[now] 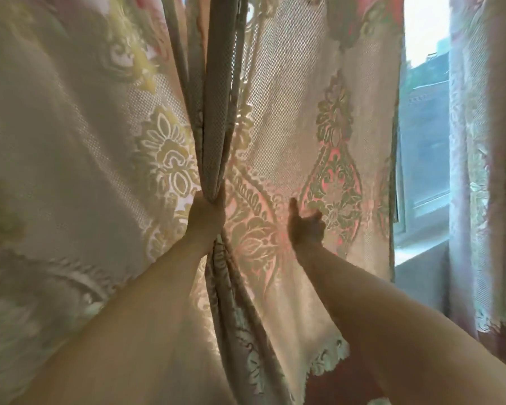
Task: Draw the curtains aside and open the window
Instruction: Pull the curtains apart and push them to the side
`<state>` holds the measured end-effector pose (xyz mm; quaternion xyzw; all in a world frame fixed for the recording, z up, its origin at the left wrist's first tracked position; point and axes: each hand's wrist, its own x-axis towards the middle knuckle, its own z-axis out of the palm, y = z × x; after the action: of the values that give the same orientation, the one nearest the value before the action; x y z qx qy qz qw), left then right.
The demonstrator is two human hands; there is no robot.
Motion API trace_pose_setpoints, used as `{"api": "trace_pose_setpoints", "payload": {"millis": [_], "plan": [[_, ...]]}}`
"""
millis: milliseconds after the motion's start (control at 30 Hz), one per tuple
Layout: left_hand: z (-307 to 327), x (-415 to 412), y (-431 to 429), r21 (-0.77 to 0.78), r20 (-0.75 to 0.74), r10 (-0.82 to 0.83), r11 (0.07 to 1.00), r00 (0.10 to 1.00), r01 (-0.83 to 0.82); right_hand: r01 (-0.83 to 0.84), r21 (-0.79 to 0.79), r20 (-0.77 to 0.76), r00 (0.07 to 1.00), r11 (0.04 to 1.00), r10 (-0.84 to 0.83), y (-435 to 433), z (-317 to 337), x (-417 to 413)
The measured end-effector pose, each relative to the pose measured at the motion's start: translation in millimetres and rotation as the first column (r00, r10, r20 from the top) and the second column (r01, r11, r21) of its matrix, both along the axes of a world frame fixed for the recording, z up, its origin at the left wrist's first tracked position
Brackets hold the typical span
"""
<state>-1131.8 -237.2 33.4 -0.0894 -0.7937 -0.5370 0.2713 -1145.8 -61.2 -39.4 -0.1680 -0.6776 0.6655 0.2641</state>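
Observation:
A beige lace curtain [289, 118] with floral and damask patterns fills most of the head view. My left hand [206, 219] is clenched around a bunched vertical fold of this curtain near the middle. My right hand [306, 223] is spread flat against the curtain fabric to the right of the fold, thumb up, holding nothing. At the right a narrow gap shows the window [424, 135], its glass bluish and bright, its frame low down. A second lace curtain [485, 171] hangs at the far right edge.
A grey window sill [421, 258] runs below the glass in the gap. The curtain's scalloped lower hem [324, 361] hangs over something dark red at the bottom.

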Motion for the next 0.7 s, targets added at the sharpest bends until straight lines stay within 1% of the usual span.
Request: {"api": "trace_pose_setpoints", "payload": {"millis": [33, 100, 133, 200, 267, 333, 367, 467, 600, 633, 700], "plan": [[-0.9, 1.1, -0.1, -0.051, -0.032, -0.008, 0.999, 0.999, 0.006, 0.018, -0.015, 0.005, 1.000, 1.000, -0.018, 7.8, -1.0, -2.4], [0.5, 5.4, 0.2, -0.140, -0.044, -0.010, 0.990, 0.999, 0.004, 0.019, -0.081, -0.003, 1.000, 0.997, -0.019, 18.6, -3.6, -8.7], [2.4, 3.7, -2.1, -0.128, -0.013, -0.009, 0.992, 1.000, 0.007, -0.004, -0.124, -0.008, 1.000, 0.992, 0.003, 22.0, -3.7, -9.3], [8.1, 1.5, -7.7, 0.010, 0.082, -0.039, 0.999, 0.996, 0.038, -0.102, -0.225, -0.049, 0.994, 0.969, 0.093, 24.3, -2.7, -9.3], [12.0, 3.0, -14.8, 0.174, 0.150, -0.112, 0.981, 0.982, 0.085, -0.236, -0.281, -0.104, 0.971, 0.930, 0.214, 19.8, 1.6, -7.4], [14.7, 4.6, -21.7, 0.304, 0.178, -0.178, 0.945, 0.968, 0.118, -0.329, -0.247, -0.120, 0.944, 0.912, 0.308, 8.0, 7.3, -7.0], [15.4, 5.7, -24.9, 0.344, 0.187, -0.191, 0.931, 0.964, 0.117, -0.359, -0.212, -0.117, 0.933, 0.909, 0.341, 0.3, 9.7, -6.0], [12.7, 4.7, -34.8, 0.384, 0.192, -0.167, 0.920, 0.967, 0.082, -0.448, -0.150, -0.096, 0.894, 0.881, 0.438, -23.0, 9.9, -10.6], [7.7, -1.2, -44.6, 0.323, 0.146, -0.134, 0.943, 0.980, 0.081, -0.547, -0.049, -0.122, 0.834, 0.836, 0.539, -54.8, 23.8, 6.4], [7.2, -0.7, -43.1, 0.291, 0.139, -0.115, 0.954, 0.984, 0.070, -0.580, -0.036, -0.139, 0.809, 0.814, 0.571, -63.9, 27.7, 12.2], [3.6, -2.9, -41.8, 0.174, 0.103, -0.042, 0.984, 0.994, 0.023, -0.641, -0.014, -0.188, 0.756, 0.768, 0.627, -77.5, 30.6, 16.6]]}}
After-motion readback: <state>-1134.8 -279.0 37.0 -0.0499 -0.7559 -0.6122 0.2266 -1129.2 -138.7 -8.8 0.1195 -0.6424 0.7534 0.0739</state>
